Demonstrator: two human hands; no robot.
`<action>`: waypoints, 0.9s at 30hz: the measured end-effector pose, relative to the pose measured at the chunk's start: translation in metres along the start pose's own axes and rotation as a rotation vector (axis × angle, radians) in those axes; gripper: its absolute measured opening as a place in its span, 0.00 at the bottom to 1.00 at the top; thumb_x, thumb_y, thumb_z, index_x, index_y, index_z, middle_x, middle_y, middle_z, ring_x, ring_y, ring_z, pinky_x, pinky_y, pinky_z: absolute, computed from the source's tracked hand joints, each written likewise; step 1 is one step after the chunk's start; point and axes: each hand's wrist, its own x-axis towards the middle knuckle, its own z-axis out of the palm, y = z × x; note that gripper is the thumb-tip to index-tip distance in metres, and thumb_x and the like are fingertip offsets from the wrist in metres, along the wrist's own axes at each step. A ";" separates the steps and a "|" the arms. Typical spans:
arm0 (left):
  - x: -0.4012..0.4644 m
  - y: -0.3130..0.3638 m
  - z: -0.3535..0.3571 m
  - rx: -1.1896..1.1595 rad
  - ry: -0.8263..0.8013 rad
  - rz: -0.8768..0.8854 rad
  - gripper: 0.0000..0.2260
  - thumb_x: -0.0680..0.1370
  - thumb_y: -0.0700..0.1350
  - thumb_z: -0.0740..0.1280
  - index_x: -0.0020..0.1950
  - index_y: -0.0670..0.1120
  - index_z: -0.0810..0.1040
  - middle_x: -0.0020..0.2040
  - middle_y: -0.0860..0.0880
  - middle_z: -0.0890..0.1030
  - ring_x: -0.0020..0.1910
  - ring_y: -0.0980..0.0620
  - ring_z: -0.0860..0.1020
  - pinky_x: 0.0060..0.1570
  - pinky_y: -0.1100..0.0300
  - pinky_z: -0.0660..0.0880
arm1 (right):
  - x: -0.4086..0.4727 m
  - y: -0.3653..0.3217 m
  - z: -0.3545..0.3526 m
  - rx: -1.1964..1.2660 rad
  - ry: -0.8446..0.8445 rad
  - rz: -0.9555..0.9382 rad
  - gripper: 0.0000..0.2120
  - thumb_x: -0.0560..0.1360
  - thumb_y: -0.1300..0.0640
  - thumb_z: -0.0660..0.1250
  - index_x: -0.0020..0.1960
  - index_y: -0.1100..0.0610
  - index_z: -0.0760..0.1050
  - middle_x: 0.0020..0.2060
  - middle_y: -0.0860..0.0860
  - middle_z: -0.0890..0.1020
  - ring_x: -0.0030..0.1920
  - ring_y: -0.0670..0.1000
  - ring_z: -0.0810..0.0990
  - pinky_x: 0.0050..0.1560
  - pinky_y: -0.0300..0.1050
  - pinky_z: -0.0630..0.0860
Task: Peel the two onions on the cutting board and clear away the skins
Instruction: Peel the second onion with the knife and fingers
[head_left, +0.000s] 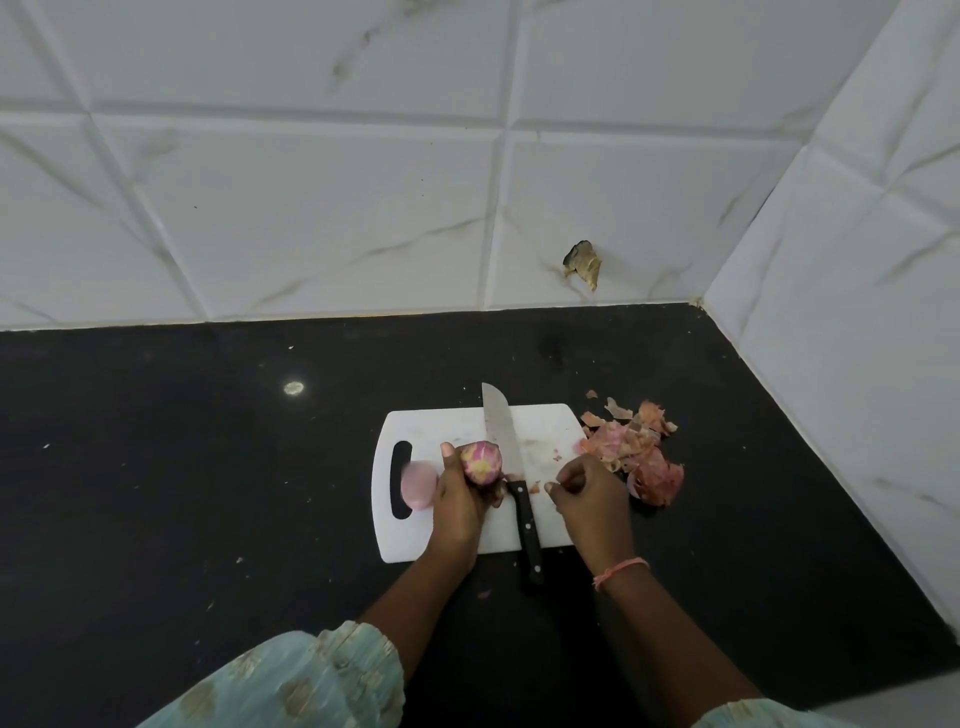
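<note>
A white cutting board (545, 431) lies on the black counter. My left hand (460, 499) grips a partly peeled pink onion (483, 462), its cut end facing up, over the board's left half. A peeled pale pink onion (417, 486) rests on the board by the handle slot, just left of that hand. My right hand (589, 491) hovers over the board's right edge with fingers curled, thumb and fingertips pinched together; whether a scrap of skin sits between them is hidden. A pile of onion skins (641, 452) lies on the counter off the board's right edge.
A kitchen knife (506, 452) with a black handle lies lengthwise down the board's middle, between my hands, handle overhanging the near edge. White tiled walls close the back and right side. Small skin bits (557, 457) dot the board. The black counter (208, 467) stretches to the left.
</note>
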 end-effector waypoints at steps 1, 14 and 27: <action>-0.002 -0.001 0.001 0.044 0.006 0.030 0.33 0.83 0.61 0.45 0.44 0.37 0.78 0.33 0.41 0.77 0.29 0.51 0.73 0.35 0.60 0.72 | -0.002 0.004 -0.001 0.005 -0.011 -0.018 0.06 0.71 0.65 0.72 0.42 0.55 0.77 0.38 0.50 0.81 0.40 0.48 0.80 0.44 0.45 0.79; -0.017 0.008 0.008 0.299 -0.001 0.074 0.37 0.84 0.58 0.43 0.42 0.32 0.79 0.25 0.48 0.76 0.25 0.56 0.72 0.31 0.71 0.71 | 0.014 0.014 -0.003 -0.301 0.020 -0.183 0.02 0.76 0.59 0.67 0.46 0.54 0.79 0.43 0.49 0.80 0.42 0.47 0.76 0.41 0.39 0.71; -0.014 0.055 0.030 0.303 -0.241 -0.384 0.29 0.80 0.66 0.51 0.31 0.46 0.68 0.25 0.49 0.62 0.23 0.54 0.59 0.24 0.62 0.55 | -0.010 -0.044 -0.034 0.263 -0.195 -0.510 0.13 0.75 0.60 0.70 0.60 0.53 0.80 0.54 0.42 0.82 0.56 0.43 0.79 0.51 0.35 0.77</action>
